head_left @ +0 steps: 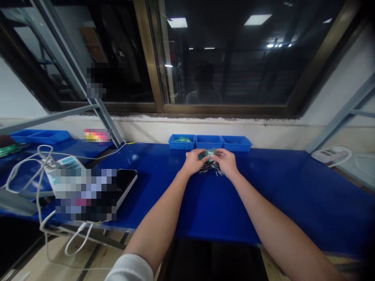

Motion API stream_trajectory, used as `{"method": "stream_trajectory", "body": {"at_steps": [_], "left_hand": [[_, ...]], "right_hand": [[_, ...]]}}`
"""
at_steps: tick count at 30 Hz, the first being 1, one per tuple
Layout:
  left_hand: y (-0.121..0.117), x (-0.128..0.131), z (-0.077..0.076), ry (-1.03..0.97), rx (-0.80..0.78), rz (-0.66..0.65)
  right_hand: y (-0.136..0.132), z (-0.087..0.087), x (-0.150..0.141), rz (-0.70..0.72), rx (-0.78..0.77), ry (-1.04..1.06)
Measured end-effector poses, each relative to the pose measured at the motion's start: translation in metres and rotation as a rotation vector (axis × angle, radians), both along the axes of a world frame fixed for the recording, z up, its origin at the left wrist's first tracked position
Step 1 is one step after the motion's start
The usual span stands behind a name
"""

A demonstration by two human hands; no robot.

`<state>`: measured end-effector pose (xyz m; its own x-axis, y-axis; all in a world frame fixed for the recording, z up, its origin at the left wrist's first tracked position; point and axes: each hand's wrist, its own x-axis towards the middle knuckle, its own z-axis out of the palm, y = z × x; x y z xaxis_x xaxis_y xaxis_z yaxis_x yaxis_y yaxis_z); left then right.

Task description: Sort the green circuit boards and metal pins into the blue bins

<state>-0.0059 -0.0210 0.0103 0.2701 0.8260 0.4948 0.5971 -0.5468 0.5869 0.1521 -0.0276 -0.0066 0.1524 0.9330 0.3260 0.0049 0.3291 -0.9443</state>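
Both my arms reach out over a blue table (211,203). My left hand (193,161) and my right hand (225,161) meet at the far middle of it, fingers closed together on a small green part (207,154) held between them. Just under the hands lies a small heap of thin dark metal pins (210,168) on the table. Exactly what the green part is, I cannot make out at this distance.
Three blue bins (209,141) stand in a row behind the hands against the wall. A scale-like device (124,183) and white cables (41,164) lie at the left. A larger blue tray (39,136) sits far left, a white power strip (331,153) far right.
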Motion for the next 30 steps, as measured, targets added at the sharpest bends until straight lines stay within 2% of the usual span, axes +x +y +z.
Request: {"method": "stream_trajectory", "body": {"at_steps": [4,7,11,15,20,23,28,30], "left_hand": [[0.0,0.004,0.001,-0.131,-0.076,-0.018],[0.003,0.007,0.001,-0.153,-0.103,-0.011],[0.008,0.007,-0.002,-0.255,-0.187,-0.094],[0.011,0.005,-0.002,-0.368,-0.328,-0.176],[0.011,0.005,0.001,-0.471,-0.395,-0.113],[0.013,0.005,0.002,-0.468,-0.4,-0.092],[0.014,0.003,0.001,-0.512,-0.34,-0.038],[0.015,0.003,0.0,-0.489,-0.334,-0.061]], "right_hand": [[-0.002,0.003,-0.003,0.025,0.065,0.03],[-0.007,0.008,-0.001,0.035,0.181,-0.114],[-0.011,0.011,0.002,0.013,0.283,-0.278],[-0.008,0.007,0.006,0.0,0.246,-0.359],[-0.001,0.003,0.012,0.022,0.16,-0.32],[0.001,0.004,0.013,0.03,0.132,-0.266],[0.005,0.008,0.006,-0.043,0.13,-0.25],[0.006,0.01,0.001,0.016,0.133,-0.267]]}}
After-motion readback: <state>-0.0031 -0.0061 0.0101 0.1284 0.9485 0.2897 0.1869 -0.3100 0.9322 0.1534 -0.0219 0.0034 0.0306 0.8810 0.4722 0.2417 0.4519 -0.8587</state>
